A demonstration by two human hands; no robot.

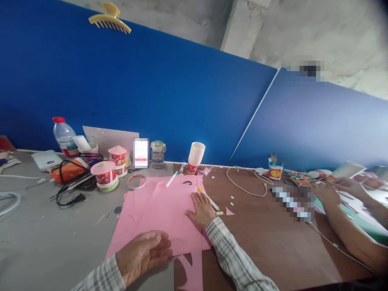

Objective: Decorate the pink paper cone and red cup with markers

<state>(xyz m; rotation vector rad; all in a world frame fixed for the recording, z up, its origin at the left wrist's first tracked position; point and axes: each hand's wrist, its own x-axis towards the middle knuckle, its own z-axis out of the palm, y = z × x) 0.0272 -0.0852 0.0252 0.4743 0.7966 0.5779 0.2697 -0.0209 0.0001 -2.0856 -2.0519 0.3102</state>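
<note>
A large pink paper sheet point(157, 210) lies on the table in front of me. My left hand point(142, 254) rests flat on its near edge, fingers stretched out. My right hand point(201, 210) lies flat on the sheet's right side, fingers spread, holding nothing. A yellow-capped marker point(209, 199) lies just right of my right hand. Another marker point(171, 179) lies at the sheet's far edge. Small pink offcuts point(229, 211) are scattered beside the sheet.
Paper cups with pink lids point(105, 176), a tape roll point(136, 181), a stack of paper cups point(195, 157), a water bottle point(64, 136), a glass jar point(158, 153) and black cables point(71, 190) stand behind. A white cable point(247, 186) lies at right. Another person's forearms point(342, 218) work at right.
</note>
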